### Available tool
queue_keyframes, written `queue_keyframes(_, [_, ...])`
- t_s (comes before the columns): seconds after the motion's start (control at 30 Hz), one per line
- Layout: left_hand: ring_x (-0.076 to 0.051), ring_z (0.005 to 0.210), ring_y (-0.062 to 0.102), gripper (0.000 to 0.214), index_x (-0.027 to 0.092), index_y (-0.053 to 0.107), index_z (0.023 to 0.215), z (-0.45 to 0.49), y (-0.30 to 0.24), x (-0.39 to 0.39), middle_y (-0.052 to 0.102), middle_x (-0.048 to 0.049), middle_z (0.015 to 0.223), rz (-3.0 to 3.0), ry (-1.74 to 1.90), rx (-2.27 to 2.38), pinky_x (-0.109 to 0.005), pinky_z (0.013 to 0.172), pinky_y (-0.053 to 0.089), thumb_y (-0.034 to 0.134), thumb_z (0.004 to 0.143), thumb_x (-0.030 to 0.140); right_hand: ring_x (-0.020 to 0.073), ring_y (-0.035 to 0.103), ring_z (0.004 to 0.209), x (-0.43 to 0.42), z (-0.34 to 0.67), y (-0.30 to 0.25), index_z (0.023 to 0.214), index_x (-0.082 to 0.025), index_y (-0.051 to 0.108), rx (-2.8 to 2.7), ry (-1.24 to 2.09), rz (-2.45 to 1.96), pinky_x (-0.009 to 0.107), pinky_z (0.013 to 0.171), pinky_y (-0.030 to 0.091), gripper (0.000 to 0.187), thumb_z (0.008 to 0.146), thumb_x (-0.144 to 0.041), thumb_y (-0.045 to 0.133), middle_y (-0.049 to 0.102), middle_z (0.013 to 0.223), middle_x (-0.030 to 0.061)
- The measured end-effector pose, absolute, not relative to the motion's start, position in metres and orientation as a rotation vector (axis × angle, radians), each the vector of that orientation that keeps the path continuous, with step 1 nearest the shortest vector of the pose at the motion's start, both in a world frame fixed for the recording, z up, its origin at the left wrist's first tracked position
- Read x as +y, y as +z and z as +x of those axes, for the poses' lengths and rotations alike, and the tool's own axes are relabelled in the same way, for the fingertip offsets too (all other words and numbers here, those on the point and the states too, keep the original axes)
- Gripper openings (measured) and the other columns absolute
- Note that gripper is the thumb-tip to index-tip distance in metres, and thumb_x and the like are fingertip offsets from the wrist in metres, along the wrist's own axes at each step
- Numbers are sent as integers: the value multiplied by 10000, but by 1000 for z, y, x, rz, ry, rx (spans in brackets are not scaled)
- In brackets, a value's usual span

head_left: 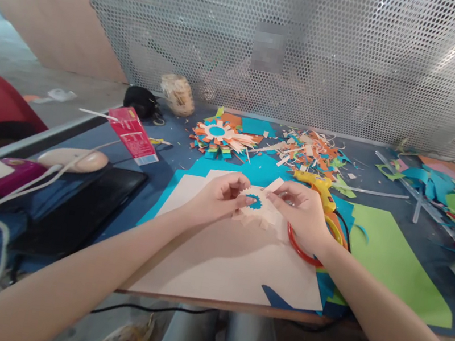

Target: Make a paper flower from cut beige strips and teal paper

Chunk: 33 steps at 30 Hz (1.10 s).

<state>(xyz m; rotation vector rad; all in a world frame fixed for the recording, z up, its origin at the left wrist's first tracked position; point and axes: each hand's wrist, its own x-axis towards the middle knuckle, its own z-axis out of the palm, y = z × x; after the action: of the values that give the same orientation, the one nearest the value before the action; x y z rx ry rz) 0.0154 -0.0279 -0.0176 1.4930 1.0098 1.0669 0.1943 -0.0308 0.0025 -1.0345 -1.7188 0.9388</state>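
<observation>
Both hands are at a small paper flower (pixel 254 201) with a blue notched centre and cream petals, held just above the cream paper sheets (pixel 212 266). My left hand (pixel 228 193) pinches its left side, the thumb resting on the blue centre. On the other side, my right hand (pixel 301 208) has its fingertips closed on the cream petal edge. Under the right wrist lie red and yellow ring-shaped handles (pixel 304 255), partly hidden. A yellow glue gun (pixel 315 185) lies just behind the right hand.
At the back are a finished-looking paper flower (pixel 217 132) and a heap of paper scraps (pixel 312 152). Green sheets (pixel 398 261) lie right; glue sticks (pixel 379 193) are nearby. Leftward are a black phone-like slab (pixel 83 211), a red packet (pixel 133 135) and white cables (pixel 4 216).
</observation>
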Motion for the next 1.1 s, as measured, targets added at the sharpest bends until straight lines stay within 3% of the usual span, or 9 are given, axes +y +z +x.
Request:
queue_keyframes(0.2, [-83, 580, 536, 169, 172, 500, 697, 13, -17, -27, 541, 16, 670, 1712, 1258, 1026, -191, 507, 444, 651, 678, 246, 138, 566, 758, -31, 194, 4, 850, -198, 607, -1811, 872, -985, 278, 676, 458, 139, 745, -285, 585, 636, 919, 32])
queue_keyframes(0.33, [-118, 739, 590, 61, 173, 536, 689, 7, -13, -26, 620, -29, 768, 2061, 1403, 1019, -209, 590, 466, 586, 716, 151, 184, 533, 932, -26, 197, 0, 922, -222, 579, -2002, 475, -883, 337, 795, 438, 227, 703, -174, 616, 610, 967, 34])
queue_keyframes(0.5, [-102, 758, 591, 143, 183, 539, 695, 4, -12, -27, 644, -15, 794, 2403, 1430, 920, -202, 631, 470, 560, 701, 42, 194, 506, 968, -25, 200, -3, 960, -236, 566, -2217, 79, -701, 385, 878, 389, 193, 785, -158, 543, 600, 988, 44])
queue_keyframes(0.9, [-140, 823, 573, 121, 194, 550, 707, 6, -10, -27, 618, -37, 866, 2228, 1391, 1070, -255, 671, 471, 548, 673, 78, 204, 437, 985, -19, 211, 1, 999, -257, 615, -2280, -259, -702, 397, 893, 385, 218, 826, -182, 506, 571, 1055, 54])
queue_keyframes(1.1, [-161, 863, 551, 75, 198, 540, 700, 9, -12, -25, 579, -50, 866, 1945, 1320, 1071, -258, 656, 473, 576, 661, 146, 195, 449, 964, -25, 210, 3, 936, -286, 656, -2294, -203, -726, 386, 866, 413, 235, 847, -173, 470, 611, 1049, 23])
